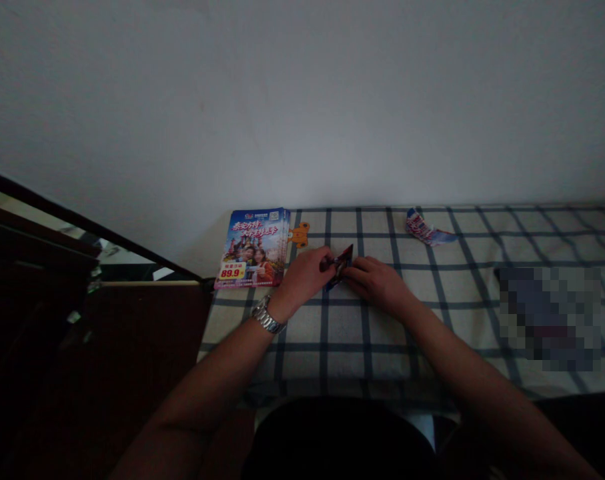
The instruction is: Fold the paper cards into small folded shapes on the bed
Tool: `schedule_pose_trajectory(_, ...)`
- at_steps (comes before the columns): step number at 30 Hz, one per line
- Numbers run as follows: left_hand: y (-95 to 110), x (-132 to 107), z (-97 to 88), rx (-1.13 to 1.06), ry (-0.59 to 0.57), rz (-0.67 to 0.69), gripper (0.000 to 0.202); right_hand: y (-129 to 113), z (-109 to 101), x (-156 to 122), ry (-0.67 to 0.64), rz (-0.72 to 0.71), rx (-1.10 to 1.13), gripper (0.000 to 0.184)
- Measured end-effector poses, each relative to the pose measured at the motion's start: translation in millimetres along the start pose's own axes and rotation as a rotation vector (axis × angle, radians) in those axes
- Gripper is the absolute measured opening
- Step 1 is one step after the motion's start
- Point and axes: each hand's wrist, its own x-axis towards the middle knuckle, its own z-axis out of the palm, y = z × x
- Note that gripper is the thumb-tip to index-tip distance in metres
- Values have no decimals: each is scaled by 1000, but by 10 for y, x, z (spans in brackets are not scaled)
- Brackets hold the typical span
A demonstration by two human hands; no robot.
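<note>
My left hand (305,275), with a metal watch (266,315) on its wrist, and my right hand (377,281) meet over a checked tablecloth (342,327). Both pinch a small folded piece of printed paper (339,265), red and blue, held just above the cloth. The fingers of both hands are closed on it from either side. Part of the paper is hidden behind my fingers.
A stack of colourful flyers (255,247) lies at the table's far left corner, with a small orange shape (299,234) beside it. A folded paper piece (425,229) lies at the back right. A blurred patch (549,317) sits at right. Dark wooden furniture (82,320) stands left; a white wall behind.
</note>
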Motion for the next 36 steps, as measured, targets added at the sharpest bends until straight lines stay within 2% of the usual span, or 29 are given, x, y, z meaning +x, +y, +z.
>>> schedule_pose_trajectory(24, -13, 3, -32, 35, 24, 7, 3, 15, -10, -3, -16, 2, -12, 10)
schedule_pose_trajectory(36, 11, -7, -50, -2, 42, 7, 2, 32, 2, -15, -14, -4, -23, 14)
